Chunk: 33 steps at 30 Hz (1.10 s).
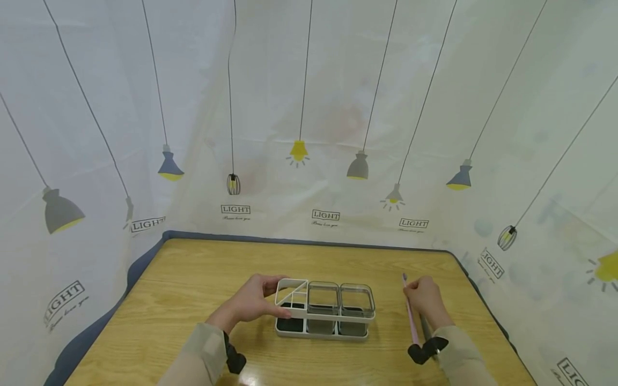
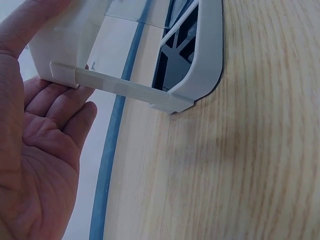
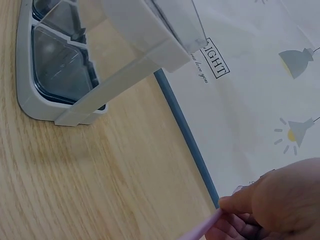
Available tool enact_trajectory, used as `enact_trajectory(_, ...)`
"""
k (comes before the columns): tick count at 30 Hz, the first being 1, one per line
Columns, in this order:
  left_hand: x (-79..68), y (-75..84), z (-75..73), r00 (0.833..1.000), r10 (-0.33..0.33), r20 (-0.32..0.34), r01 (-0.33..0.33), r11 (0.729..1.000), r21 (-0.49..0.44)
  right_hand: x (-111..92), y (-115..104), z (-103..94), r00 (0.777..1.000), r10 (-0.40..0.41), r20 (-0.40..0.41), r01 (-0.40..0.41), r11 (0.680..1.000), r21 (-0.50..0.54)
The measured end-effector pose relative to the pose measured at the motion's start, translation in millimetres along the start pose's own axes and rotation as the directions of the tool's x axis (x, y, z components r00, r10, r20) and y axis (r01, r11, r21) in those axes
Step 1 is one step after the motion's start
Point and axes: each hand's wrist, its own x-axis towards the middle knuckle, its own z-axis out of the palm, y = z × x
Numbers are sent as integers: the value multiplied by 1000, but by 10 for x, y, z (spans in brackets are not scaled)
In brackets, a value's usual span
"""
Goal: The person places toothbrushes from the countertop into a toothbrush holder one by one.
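A white two-tier toothbrush holder (image 1: 333,317) stands on the table, with slots at its left end and two clear cups (image 1: 357,299) in its upper tier. My left hand (image 1: 253,300) grips the holder's upper left end, thumb in front and fingers behind. To the right of the holder, my right hand (image 1: 427,300) pinches a slim pink toothbrush (image 1: 412,324), apart from the holder. The toothbrush's small bluish tip points away from me. In the right wrist view only part of its pink handle (image 3: 202,227) shows beside the fingers.
The wooden table (image 1: 217,262) has a blue edge at the back. Beneath my right wrist lies a slender grey object (image 1: 426,326), partly hidden, its kind unclear. A white sheet (image 1: 270,107) printed with lamps encloses the table's back and sides.
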Motion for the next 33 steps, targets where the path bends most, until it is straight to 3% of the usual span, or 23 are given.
enact_trajectory(33, 5, -6, -8, 1000, 4, 6, -5, 1000, 27, -78, -456, -111, 992, -88, -87, 92, 995, 43)
